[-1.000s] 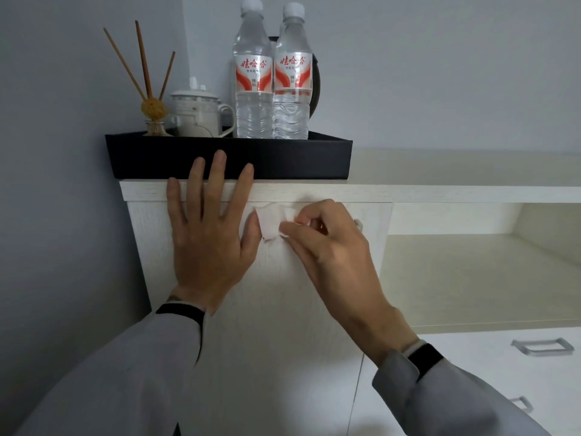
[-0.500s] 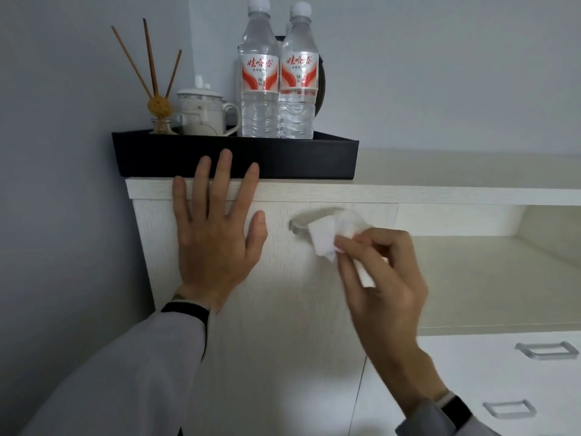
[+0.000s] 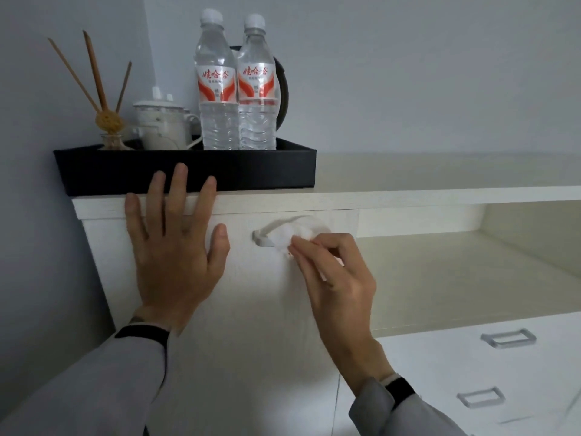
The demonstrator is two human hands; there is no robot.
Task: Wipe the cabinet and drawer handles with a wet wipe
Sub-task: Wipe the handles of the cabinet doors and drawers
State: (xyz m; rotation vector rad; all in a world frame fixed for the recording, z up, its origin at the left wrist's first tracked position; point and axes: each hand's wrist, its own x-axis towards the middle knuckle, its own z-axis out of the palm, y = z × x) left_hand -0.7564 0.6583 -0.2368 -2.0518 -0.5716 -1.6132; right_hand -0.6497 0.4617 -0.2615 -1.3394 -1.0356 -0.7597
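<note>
1. Across the lower frame a white cabinet (image 3: 239, 309) is filling most of the view, its top edge running level from the left wall to the right border.
2. Right of the cabinet door, an open shelf (image 3: 456, 278) is offering wide free room, with nothing showing on its floor.
3. Below that shelf, two drawers are showing, each carrying a metal pull: an upper drawer handle (image 3: 507, 338) and a lower drawer handle (image 3: 481, 397), both well apart from the hands.
4. On the cabinet top at the left, a black tray (image 3: 251, 171) is sitting with its front wall flush to the edge, leaving bare top to its right.
5. Inside the tray, two water bottles (image 3: 217, 89) are standing upright and touching, with a white cup (image 3: 163, 127) and a reed diffuser (image 3: 108, 121) to their left and a dark kettle partly hidden behind.
6. Left hand (image 3: 176, 256) is lying flat and spread on the door, fingertips reaching over the top edge onto the tray wall, gripping nothing.
7. Right hand (image 3: 333, 272) is pinching a white wipe (image 3: 289, 237) between thumb and fingertips, fingers curled closed around it.
8. Door handle (image 3: 264, 237) is sitting near the door's upper right; the wipe is pressing against its right part, leaving its left end uncovered.
9. Between the left thumb and the handle's left end, a narrow strip of bare door is remaining free.
</note>
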